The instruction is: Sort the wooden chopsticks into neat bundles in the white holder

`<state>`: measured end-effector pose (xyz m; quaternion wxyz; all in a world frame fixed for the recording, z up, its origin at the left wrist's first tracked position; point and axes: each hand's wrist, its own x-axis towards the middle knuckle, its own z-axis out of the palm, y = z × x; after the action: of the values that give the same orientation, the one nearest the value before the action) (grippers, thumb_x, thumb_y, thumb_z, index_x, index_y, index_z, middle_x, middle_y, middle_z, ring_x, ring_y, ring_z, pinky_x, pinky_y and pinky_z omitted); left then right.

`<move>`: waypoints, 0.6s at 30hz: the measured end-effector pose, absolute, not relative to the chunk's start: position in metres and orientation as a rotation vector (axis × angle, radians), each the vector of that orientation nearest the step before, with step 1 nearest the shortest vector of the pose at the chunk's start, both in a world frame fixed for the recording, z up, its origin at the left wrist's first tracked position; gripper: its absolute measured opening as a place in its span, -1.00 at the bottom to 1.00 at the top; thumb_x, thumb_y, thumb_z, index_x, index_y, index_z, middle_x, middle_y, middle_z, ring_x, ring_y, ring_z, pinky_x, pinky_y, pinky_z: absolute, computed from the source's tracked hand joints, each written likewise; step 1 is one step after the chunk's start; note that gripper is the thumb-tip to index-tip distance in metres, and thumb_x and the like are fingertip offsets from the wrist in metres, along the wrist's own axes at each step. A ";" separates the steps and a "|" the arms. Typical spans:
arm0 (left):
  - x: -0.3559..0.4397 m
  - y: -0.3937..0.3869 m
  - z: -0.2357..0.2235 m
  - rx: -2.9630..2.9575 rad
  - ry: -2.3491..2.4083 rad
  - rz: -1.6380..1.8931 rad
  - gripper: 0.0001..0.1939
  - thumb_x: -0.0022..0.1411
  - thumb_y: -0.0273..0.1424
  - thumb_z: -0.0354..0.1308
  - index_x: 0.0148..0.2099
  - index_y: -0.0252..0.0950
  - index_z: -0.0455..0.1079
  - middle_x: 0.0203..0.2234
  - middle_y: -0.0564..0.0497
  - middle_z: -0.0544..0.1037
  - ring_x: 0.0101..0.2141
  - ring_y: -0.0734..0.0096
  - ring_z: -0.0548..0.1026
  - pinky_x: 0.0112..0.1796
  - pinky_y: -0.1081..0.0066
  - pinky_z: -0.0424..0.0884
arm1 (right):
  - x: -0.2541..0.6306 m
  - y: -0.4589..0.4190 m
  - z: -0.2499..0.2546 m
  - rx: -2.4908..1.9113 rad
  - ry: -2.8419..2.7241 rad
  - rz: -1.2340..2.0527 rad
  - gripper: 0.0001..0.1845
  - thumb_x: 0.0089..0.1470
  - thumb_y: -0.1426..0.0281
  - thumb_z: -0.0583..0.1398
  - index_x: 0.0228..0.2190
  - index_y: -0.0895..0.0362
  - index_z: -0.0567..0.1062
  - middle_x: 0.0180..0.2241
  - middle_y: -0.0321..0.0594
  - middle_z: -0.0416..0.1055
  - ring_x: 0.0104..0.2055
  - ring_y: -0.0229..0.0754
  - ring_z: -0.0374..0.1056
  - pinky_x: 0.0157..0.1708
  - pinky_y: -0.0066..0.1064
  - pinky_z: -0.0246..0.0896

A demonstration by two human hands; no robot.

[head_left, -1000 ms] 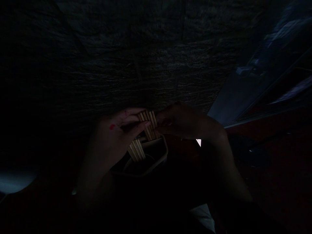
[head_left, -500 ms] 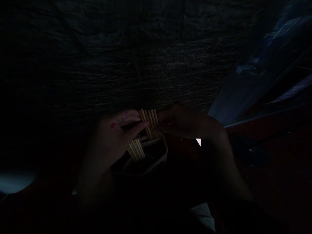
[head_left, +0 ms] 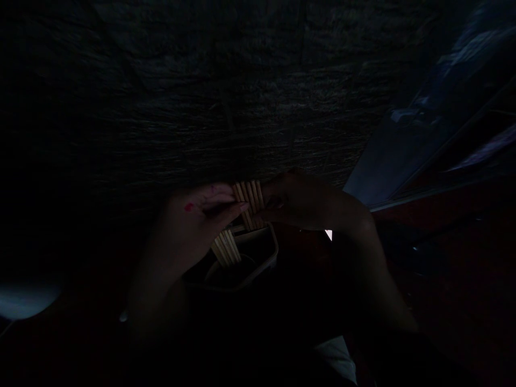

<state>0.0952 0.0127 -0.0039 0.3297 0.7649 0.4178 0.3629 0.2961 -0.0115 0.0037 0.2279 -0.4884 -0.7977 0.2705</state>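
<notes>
Left hand [head_left: 187, 228] with fingers clamped on a row of thin sticks [head_left: 250, 204] above a dark container [head_left: 276, 250], right hand [head_left: 302, 201] at the row's edge, its grip too dark to tell.

Slim tan sticks [head_left: 253, 196], side by side, tilt toward eleven o'clock; a second similar row [head_left: 228, 249] sits at their seven o'clock.

Dim room, kind unclear, textured wall [head_left: 258, 118]
</notes>
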 end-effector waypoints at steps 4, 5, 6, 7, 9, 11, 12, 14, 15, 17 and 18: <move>0.096 0.012 -0.003 1.968 1.116 0.927 -0.90 0.12 -0.36 0.31 -0.26 -0.19 0.52 -0.28 0.07 0.67 -0.23 0.31 0.62 -0.17 0.39 0.58 | 0.296 -0.011 0.003 -1.355 -2.299 0.611 -0.84 0.17 0.38 0.20 -0.35 0.16 0.59 -0.44 -0.31 0.48 -0.45 -0.32 0.31 -0.46 -0.44 0.02; 0.096 0.011 -0.003 1.960 1.111 0.931 -0.90 0.12 -0.37 0.31 -0.26 -0.19 0.52 -0.28 0.07 0.67 -0.23 0.32 0.62 -0.17 0.40 0.57 | 0.296 -0.011 0.004 -1.366 -2.300 0.598 -0.84 0.17 0.38 0.20 -0.35 0.16 0.59 -0.45 -0.32 0.47 -0.46 -0.32 0.31 -0.47 -0.44 0.01; 0.096 0.011 -0.003 1.957 1.105 0.938 -0.91 0.13 -0.38 0.30 -0.26 -0.19 0.53 -0.27 0.08 0.67 -0.23 0.34 0.62 -0.16 0.42 0.57 | 0.296 -0.011 0.004 -1.371 -2.298 0.591 -0.84 0.17 0.38 0.20 -0.36 0.16 0.58 -0.46 -0.33 0.46 -0.46 -0.32 0.30 -0.47 -0.44 0.01; 0.096 0.011 -0.003 1.957 1.097 0.949 -0.91 0.13 -0.38 0.30 -0.25 -0.19 0.53 -0.27 0.09 0.67 -0.23 0.35 0.62 -0.16 0.43 0.56 | 0.295 -0.011 0.004 -1.379 -2.292 0.587 -0.84 0.17 0.39 0.20 -0.37 0.16 0.58 -0.47 -0.34 0.45 -0.47 -0.33 0.29 -0.48 -0.44 -0.01; 0.097 0.011 -0.003 1.966 1.092 0.965 -0.90 0.13 -0.38 0.31 -0.25 -0.19 0.53 -0.27 0.09 0.67 -0.23 0.35 0.62 -0.16 0.44 0.56 | 0.295 -0.012 0.005 -1.398 -2.278 0.586 -0.85 0.16 0.41 0.20 -0.41 0.17 0.56 -0.50 -0.35 0.43 -0.48 -0.34 0.26 -0.49 -0.44 -0.04; 0.097 0.011 -0.003 1.970 1.114 0.954 -0.87 0.12 -0.37 0.31 -0.23 -0.20 0.53 -0.26 0.06 0.66 -0.21 0.32 0.62 -0.15 0.41 0.56 | 0.295 -0.012 0.005 -1.425 -2.265 0.584 -0.82 0.15 0.39 0.20 -0.46 0.18 0.53 -0.54 -0.35 0.39 -0.50 -0.35 0.23 -0.50 -0.43 -0.07; 0.097 0.011 -0.003 1.966 1.126 0.939 -0.86 0.12 -0.36 0.31 -0.22 -0.21 0.53 -0.25 0.05 0.66 -0.20 0.31 0.62 -0.14 0.40 0.56 | 0.295 -0.013 0.006 -1.433 -2.259 0.586 -0.80 0.15 0.38 0.20 -0.48 0.18 0.52 -0.55 -0.35 0.37 -0.52 -0.35 0.21 -0.51 -0.43 -0.08; 0.098 0.011 -0.002 1.962 1.135 0.897 -0.85 0.13 -0.37 0.30 -0.20 -0.23 0.53 -0.24 0.03 0.66 -0.18 0.31 0.61 -0.12 0.39 0.55 | 0.296 -0.013 0.006 -1.439 -2.238 0.600 -0.78 0.14 0.35 0.21 -0.50 0.17 0.50 -0.57 -0.35 0.34 -0.53 -0.35 0.20 -0.53 -0.43 -0.08; 0.098 0.011 -0.002 1.965 1.132 0.889 -0.86 0.13 -0.38 0.29 -0.21 -0.23 0.53 -0.24 0.03 0.66 -0.18 0.32 0.61 -0.12 0.41 0.55 | 0.296 -0.014 0.006 -1.435 -2.227 0.613 -0.78 0.14 0.35 0.21 -0.51 0.17 0.50 -0.58 -0.36 0.33 -0.53 -0.35 0.20 -0.53 -0.43 -0.08; 0.097 0.011 -0.001 1.981 1.120 0.883 -0.88 0.14 -0.40 0.28 -0.22 -0.23 0.53 -0.25 0.05 0.66 -0.19 0.34 0.62 -0.14 0.44 0.55 | 0.296 -0.014 0.005 -1.425 -2.215 0.641 -0.80 0.13 0.37 0.22 -0.51 0.17 0.50 -0.57 -0.35 0.34 -0.53 -0.36 0.21 -0.53 -0.44 -0.07; 0.097 0.011 -0.001 1.986 1.111 0.883 -0.89 0.15 -0.40 0.28 -0.22 -0.23 0.53 -0.25 0.05 0.66 -0.20 0.35 0.62 -0.15 0.44 0.55 | 0.296 -0.014 0.005 -1.419 -2.213 0.650 -0.80 0.13 0.38 0.21 -0.51 0.16 0.50 -0.56 -0.35 0.35 -0.52 -0.36 0.22 -0.52 -0.44 -0.05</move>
<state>0.0970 0.0108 -0.0008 0.3430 0.7643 0.4274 0.3399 0.2963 -0.0140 0.0053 0.2152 -0.5119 -0.7980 0.2342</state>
